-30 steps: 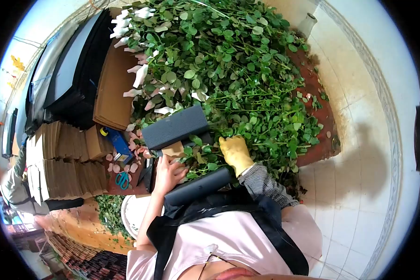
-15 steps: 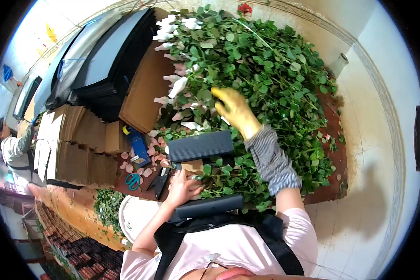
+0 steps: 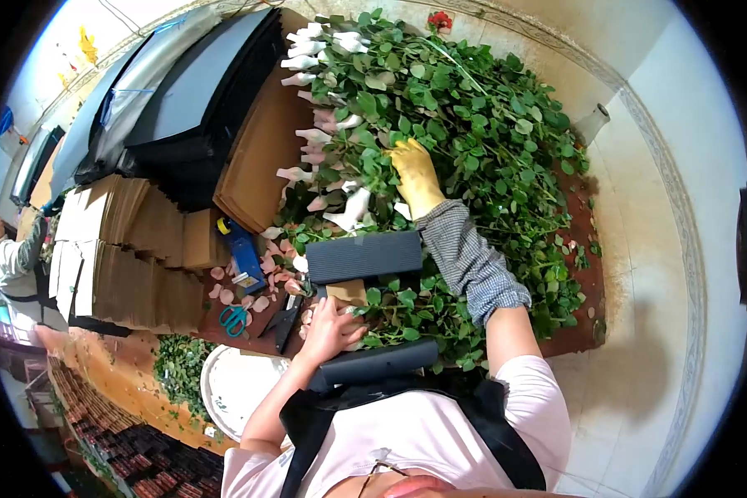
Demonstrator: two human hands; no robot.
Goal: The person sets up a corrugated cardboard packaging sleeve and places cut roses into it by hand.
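Note:
My right hand (image 3: 415, 173), in a yellow glove, is over the big heap of roses (image 3: 490, 124). Its fingers curl down into the leaves close behind the pale flower heads and close on a rose, though the stem itself is hidden. White sleeves cover many of these heads, which point left. My left hand (image 3: 334, 330) is bare. It is low at the table's near side, its fingers bent over a small bunch of roses (image 3: 407, 311) beside a piece of brown cardboard (image 3: 349, 292). Around that bunch stand two dark corrugated flaps, a far one (image 3: 365, 256) and a near one (image 3: 379, 362).
Left of the roses lie a blue tape dispenser (image 3: 245, 259), teal scissors (image 3: 233, 320), a black stapler (image 3: 284, 322) and loose petals. Stacked cardboard (image 3: 124, 286) and dark sheets (image 3: 195, 91) rise behind. A white bucket (image 3: 224, 390) stands below. Another person (image 3: 17, 266) works far left.
My gloved right hand has reached slightly farther into the heap, and its spread fingers have curled down into the leaves. My left hand stays by the small bunch. The view has shifted slightly.

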